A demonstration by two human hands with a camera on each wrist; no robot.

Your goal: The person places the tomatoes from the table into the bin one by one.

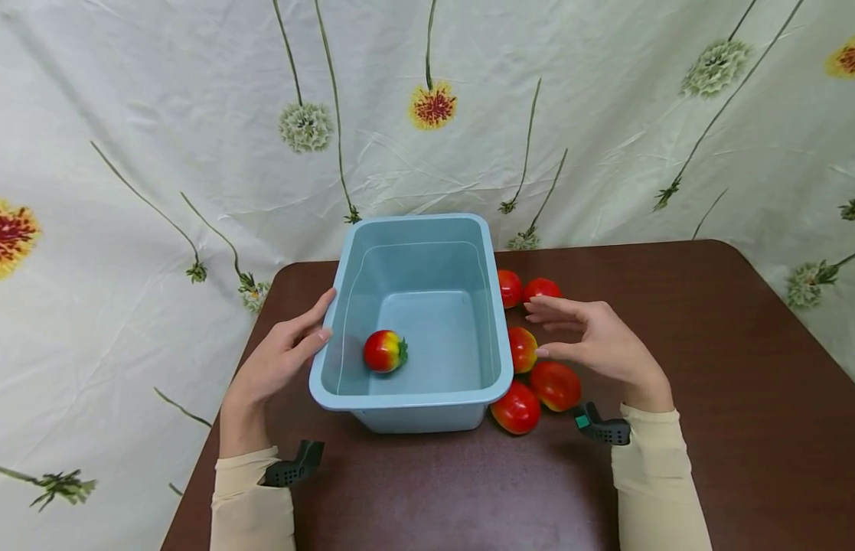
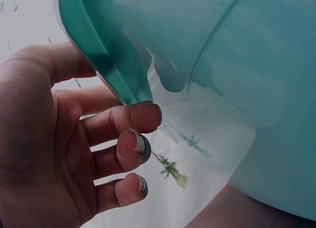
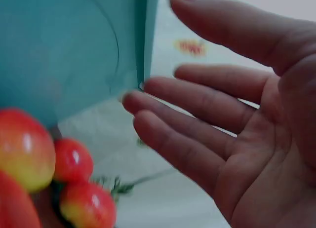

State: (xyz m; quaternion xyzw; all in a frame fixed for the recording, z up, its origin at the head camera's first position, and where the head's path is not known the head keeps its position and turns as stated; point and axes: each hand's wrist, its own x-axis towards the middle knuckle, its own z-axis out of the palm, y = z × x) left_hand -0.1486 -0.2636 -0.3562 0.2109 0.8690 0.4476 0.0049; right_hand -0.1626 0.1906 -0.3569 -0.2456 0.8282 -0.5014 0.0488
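A light blue plastic tub (image 1: 492,306) stands on the dark brown table (image 1: 709,398), with one red-and-yellow toy fruit (image 1: 384,351) inside near its left wall. My left hand (image 1: 289,348) rests against the tub's left rim (image 2: 106,60), fingers (image 2: 133,117) loosely bent and holding nothing. My right hand (image 1: 592,337) hovers open to the right of the tub, fingers (image 3: 197,97) straight, just above the loose fruits. Several red fruits (image 1: 554,385) lie along the tub's right side; three of them show in the right wrist view (image 3: 24,149).
A floral cloth (image 1: 193,153) hangs behind and around the table. The table's right half and front strip (image 1: 434,497) hold nothing. Black wrist camera mounts (image 1: 602,428) sit at both sleeves.
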